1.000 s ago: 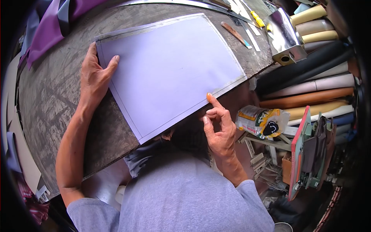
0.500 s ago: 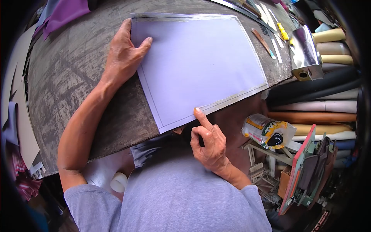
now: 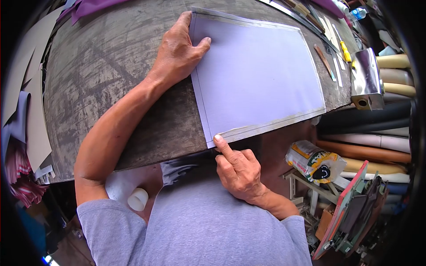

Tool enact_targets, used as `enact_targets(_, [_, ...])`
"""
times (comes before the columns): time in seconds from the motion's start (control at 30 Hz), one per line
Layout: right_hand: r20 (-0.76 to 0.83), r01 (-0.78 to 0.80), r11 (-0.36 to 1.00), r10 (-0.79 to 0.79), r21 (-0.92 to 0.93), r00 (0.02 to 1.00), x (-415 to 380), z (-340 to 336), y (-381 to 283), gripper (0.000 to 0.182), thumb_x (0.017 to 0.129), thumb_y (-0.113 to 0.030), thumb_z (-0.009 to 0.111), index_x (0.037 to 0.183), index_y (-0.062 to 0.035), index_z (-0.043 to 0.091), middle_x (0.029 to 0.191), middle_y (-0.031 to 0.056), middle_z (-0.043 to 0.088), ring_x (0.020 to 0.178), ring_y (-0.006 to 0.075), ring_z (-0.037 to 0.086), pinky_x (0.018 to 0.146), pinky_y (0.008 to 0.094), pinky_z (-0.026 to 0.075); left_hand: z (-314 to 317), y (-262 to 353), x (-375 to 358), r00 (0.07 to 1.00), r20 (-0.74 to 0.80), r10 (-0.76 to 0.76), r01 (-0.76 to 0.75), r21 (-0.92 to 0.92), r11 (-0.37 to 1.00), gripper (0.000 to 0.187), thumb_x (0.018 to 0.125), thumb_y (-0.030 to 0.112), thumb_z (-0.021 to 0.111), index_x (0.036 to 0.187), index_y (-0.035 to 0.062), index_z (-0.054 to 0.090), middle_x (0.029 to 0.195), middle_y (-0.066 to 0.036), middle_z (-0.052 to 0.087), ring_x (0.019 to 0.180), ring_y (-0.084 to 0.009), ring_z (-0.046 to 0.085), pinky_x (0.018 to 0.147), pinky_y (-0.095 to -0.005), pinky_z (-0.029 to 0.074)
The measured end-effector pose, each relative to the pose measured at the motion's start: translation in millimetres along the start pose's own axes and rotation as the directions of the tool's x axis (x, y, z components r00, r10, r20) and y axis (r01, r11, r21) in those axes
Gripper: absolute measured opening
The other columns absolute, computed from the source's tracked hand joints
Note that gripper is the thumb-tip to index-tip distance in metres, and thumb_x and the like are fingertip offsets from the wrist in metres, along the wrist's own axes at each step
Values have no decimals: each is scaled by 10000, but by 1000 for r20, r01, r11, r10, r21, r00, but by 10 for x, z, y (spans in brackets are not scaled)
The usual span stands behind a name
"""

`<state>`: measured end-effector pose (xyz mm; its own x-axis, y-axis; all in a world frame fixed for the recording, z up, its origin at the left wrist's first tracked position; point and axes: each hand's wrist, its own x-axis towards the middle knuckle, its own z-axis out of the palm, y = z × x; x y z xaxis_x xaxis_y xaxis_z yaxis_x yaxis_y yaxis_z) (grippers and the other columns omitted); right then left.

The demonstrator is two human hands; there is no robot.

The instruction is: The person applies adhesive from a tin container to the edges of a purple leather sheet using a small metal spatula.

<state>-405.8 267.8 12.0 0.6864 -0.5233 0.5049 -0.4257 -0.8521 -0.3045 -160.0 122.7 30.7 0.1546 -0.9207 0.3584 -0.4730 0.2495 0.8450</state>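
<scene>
A lavender sheet (image 3: pixel 262 75) with lines drawn near its edges lies on the dark worktable. Greyish smears, like glue, run along its top, right and lower borders. My left hand (image 3: pixel 177 53) grips the sheet's left edge near the upper corner, thumb on top and fingers partly hidden at the edge. At the lower left corner, one fingertip of my right hand (image 3: pixel 239 173) presses on the border, while its other fingers are curled. Whether a finger of that hand lies beneath the sheet is hard to see.
Right of the sheet lie a brown-handled knife (image 3: pixel 325 62), a yellow-handled tool (image 3: pixel 345 52) and metal strips. A shiny metal can (image 3: pixel 367 80) stands at the table's right edge. Rolls of material (image 3: pixel 377 140) and a plastic bag (image 3: pixel 317 162) are beyond. Purple fabric (image 3: pixel 93 8) lies upper left.
My right fingertip has slid left along the lower border to the corner. The view has shifted, so the sheet and my left hand appear farther right. The left grip stays the same.
</scene>
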Motion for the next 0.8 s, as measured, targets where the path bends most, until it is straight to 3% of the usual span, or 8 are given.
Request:
enact_targets(0.2, [94, 37, 999, -36, -10, 995, 43, -39, -29, 202, 762, 45, 688, 928, -4, 583, 1307, 229, 628, 615, 112, 588, 605, 267, 420, 17, -60, 16, 1000, 9, 2, -2, -10, 1000, 498, 887, 106, 699, 1310, -55, 493, 996, -189, 678, 763, -187, 668, 725, -339, 587])
enact_targets(0.3, [55, 17, 978, -30, 209, 998, 64, -141, -7, 235, 753, 75, 693, 943, -8, 583, 1231, 219, 656, 632, 129, 594, 628, 268, 459, 13, -61, 13, 1000, 12, 2, -2, -30, 1000, 493, 890, 105, 692, 1311, -55, 489, 1027, -195, 678, 803, -204, 682, 742, -343, 589])
enact_targets(0.4, [-39, -94, 939, 113, 330, 993, -80, -315, 114, 261, 785, 102, 686, 990, -7, 569, 1176, 210, 644, 670, 154, 609, 671, 270, 507, 1, -20, 10, 1000, 12, -2, 2, -20, 1000, 482, 895, 99, 681, 1309, -55, 487, 1062, -204, 676, 866, -233, 694, 789, -351, 589])
enact_targets(0.5, [-240, -358, 921, 386, 152, 891, -229, -388, 243, 270, 825, 50, 710, 1019, -18, 535, 1190, 214, 624, 844, 251, 676, 668, 317, 569, 18, -14, 20, 1000, 21, 1, 0, -45, 999, 468, 897, 91, 671, 1304, -50, 487, 1098, -210, 671, 936, -256, 695, 850, -360, 580])
enact_targets(0.53, [-279, -414, 903, 428, 111, 860, -275, -353, 284, 260, 817, 42, 709, 1013, -10, 547, 1243, 214, 622, 804, 228, 664, 639, 310, 543, 12, 2, 12, 1000, 22, -7, 8, -51, 999, 464, 898, 89, 669, 1302, -49, 488, 1107, -210, 669, 955, -259, 693, 868, -362, 576])
enact_targets(0.63, [-95, -298, 895, 283, -331, 955, -271, -270, 243, 209, 792, 0, 706, 965, -16, 591, 1331, 175, 616, 708, 174, 612, 602, 306, 465, 10, 10, 3, 1000, 21, -20, 22, -55, 998, 455, 899, 86, 663, 1298, -46, 490, 1129, -209, 662, 1001, -265, 686, 900, -365, 566])
enact_targets(0.77, [-49, -31, 993, 25, -112, 998, -201, -189, 107, 164, 802, -1, 697, 924, -10, 588, 1290, 134, 650, 783, 155, 638, 668, 285, 489, -17, 87, -7, 998, 40, -55, 55, 12, 998, 460, 925, 59, 653, 1319, -84, 465, 1156, -170, 645, 1020, -198, 667, 892, -303, 566])
enact_targets(0.8, [-64, 43, 999, -41, 32, 997, -194, -176, 137, 262, 755, 27, 749, 960, -6, 590, 1199, 189, 663, 758, 193, 663, 651, 307, 518, -10, 87, 0, 998, 40, -39, 39, 1, 999, 455, 924, 59, 653, 1315, -82, 468, 1150, -168, 646, 1018, -198, 667, 891, -301, 566])
